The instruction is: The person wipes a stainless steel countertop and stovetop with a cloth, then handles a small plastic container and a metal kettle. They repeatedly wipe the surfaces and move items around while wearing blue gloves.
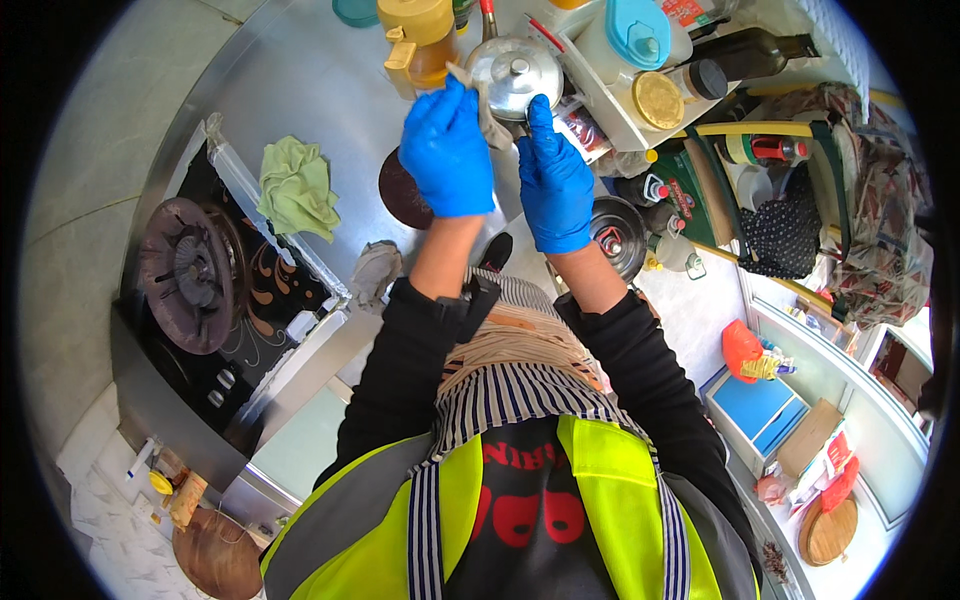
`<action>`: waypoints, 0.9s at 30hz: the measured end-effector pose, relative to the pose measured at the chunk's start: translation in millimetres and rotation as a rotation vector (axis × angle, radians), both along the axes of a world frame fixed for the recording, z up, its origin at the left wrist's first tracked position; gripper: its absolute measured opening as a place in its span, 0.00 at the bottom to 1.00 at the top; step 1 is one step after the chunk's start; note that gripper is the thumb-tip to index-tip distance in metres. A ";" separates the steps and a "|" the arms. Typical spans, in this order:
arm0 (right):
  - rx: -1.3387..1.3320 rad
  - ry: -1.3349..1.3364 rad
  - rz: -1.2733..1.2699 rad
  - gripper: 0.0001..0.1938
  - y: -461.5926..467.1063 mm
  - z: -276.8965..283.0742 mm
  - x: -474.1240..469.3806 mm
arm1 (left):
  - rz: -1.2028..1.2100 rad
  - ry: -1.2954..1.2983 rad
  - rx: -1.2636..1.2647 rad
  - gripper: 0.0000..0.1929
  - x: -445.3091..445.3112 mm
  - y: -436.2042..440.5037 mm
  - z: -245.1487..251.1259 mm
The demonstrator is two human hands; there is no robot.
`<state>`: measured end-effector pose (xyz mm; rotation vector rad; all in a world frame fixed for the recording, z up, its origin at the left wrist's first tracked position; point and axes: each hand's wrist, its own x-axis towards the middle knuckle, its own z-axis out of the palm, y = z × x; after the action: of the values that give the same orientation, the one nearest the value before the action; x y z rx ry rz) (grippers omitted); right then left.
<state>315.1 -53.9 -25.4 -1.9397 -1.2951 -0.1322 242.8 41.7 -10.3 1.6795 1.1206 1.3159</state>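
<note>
Both of my hands wear blue gloves. Between the fingers of my left hand [448, 154] is a greyish-beige cloth [491, 116], which hangs against the side of a round silver metal lid [516, 75] with a small knob. My right hand [555, 176] grips the near rim of that lid, thumb pointing up along its edge. Whether a pot sits under the lid is hidden. A dark brown round board or lid [403, 191] lies on the steel counter [352, 90], partly behind my left hand. Farther left on the counter is a crumpled light-green cloth [300, 187].
A yellow-topped oil jug [420, 45] stands just beyond my left hand. A white rack [604, 97] of jars borders the right side. The gas burner [191, 274] is at left. A black pot lid [616, 238] and several bottles sit low at right; a grey cloth [375, 274] hangs at the counter edge.
</note>
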 end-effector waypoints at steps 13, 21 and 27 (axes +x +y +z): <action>0.015 -0.028 0.013 0.39 6.0 -0.2 -1.6 | -0.271 0.376 0.280 0.09 -5.5 -5.7 17.1; 0.020 -0.047 -0.013 0.37 5.8 -1.6 -1.1 | -0.400 0.523 0.515 0.22 -12.6 16.0 19.6; 0.034 -0.028 0.004 0.37 6.3 -5.6 1.3 | -0.346 0.538 0.569 0.17 -0.9 28.8 21.6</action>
<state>316.4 -47.6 -31.0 -1.9125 -1.3068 -0.1782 241.8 70.5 11.2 2.6230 0.6978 1.0347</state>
